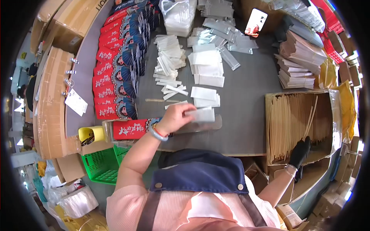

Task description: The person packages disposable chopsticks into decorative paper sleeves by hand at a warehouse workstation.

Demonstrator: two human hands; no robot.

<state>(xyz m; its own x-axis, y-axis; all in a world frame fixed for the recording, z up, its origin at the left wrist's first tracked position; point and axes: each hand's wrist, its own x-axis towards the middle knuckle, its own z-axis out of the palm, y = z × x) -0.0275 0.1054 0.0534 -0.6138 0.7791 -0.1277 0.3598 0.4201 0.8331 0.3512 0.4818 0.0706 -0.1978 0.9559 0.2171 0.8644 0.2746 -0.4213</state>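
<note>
My left hand (pixel 178 118), bare with a bracelet at the wrist, pinches a small white packet (pixel 204 114) over the grey table (pixel 243 111). A clear plastic sleeve (pixel 216 122) lies just under and beside the packet. White packets (pixel 206 63) are stacked beyond it, with a pile of narrow white strips (pixel 168 57) to their left. My right hand (pixel 300 153), in a black glove, is at the near edge of an open carton (pixel 336 123) packed with thin wooden sticks (pixel 293 123). Its fingers are wrapped round the lower end of some sticks (pixel 310 119).
Red and blue printed packs (pixel 110 79) stand in rows at the left. A yellow cup (pixel 91 134) and a green basket (pixel 101 166) are at the near left. Clear sleeves (pixel 243 43), a white card (pixel 256 22) and brown paper envelopes (pixel 302 52) lie at the back.
</note>
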